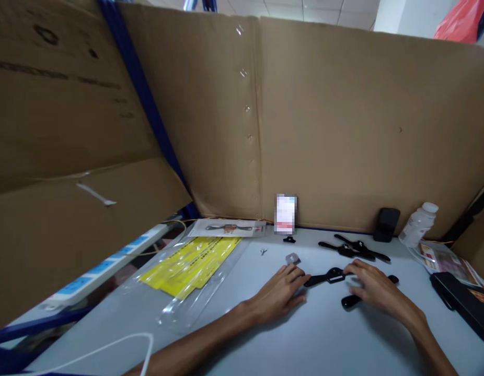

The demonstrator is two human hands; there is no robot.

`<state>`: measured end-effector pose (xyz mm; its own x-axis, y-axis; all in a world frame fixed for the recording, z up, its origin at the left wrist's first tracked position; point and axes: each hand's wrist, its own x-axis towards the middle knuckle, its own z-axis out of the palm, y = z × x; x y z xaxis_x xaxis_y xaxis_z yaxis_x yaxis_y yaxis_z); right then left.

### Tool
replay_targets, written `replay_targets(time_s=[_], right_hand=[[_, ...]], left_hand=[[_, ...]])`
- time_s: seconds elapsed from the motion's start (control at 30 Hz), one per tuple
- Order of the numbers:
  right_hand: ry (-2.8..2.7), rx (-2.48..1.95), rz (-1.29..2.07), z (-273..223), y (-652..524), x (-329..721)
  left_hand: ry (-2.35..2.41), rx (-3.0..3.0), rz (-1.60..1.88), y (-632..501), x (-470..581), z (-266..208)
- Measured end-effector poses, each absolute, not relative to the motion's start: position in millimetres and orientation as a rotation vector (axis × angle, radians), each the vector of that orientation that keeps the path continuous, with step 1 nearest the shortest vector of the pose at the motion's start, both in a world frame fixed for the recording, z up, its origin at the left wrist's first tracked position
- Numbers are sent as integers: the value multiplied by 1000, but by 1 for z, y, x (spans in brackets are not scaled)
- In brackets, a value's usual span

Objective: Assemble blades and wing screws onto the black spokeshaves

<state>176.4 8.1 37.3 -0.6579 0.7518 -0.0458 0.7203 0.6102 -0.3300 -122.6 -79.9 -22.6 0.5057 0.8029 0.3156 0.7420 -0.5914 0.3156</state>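
Nearest the camera in the head view, a white cable (126, 335) loops over the lower left, crossing in front of the left forearm. Beyond it, a black two-handled tool (331, 274) lies at or just above the bench (324, 339), between the two hands. The left hand (279, 292) touches one end with its fingertips, thumb spread well away, so nothing is clamped there. The right hand (369, 284) has its fingers at the other end; they cover the contact, so I cannot tell whether they pinch it.

The tool looks like coated metal: stiff, probably modest in weight, hard to damage, a little slick on its glossy surface. Its slim handles seem the best hold; the slotted middle offers less and is better left uncovered.

Another black handled piece (350, 301) lies partly hidden under the right hand, the likeliest thing to get knocked. Just beyond the left fingers is a grey plate (292, 258), thin and awkward to lift flat. Small silver screws (263, 251) and a small black part (289, 239) could easily scatter. Two crossed black tools (355, 248) lie farther right, and a plastic bottle (417, 225) stands behind. Yellow sheets in a clear bag (189, 266) take up the left, clear of both hands.
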Motion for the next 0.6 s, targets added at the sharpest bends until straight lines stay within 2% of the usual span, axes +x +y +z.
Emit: replay_targets(time_s=[0.13,0.37,0.6], right_hand=[[-2836,-1446,548,41,14,196],[-2727,-1336,570,61,3,205],[-2684,-1551,538,46,17,221]], left_hand=[[1416,2598,669,-77,-117,-27],[1361,2678,704,-76,-116,-28],[1393,2693,618,-80,-127,-19]])
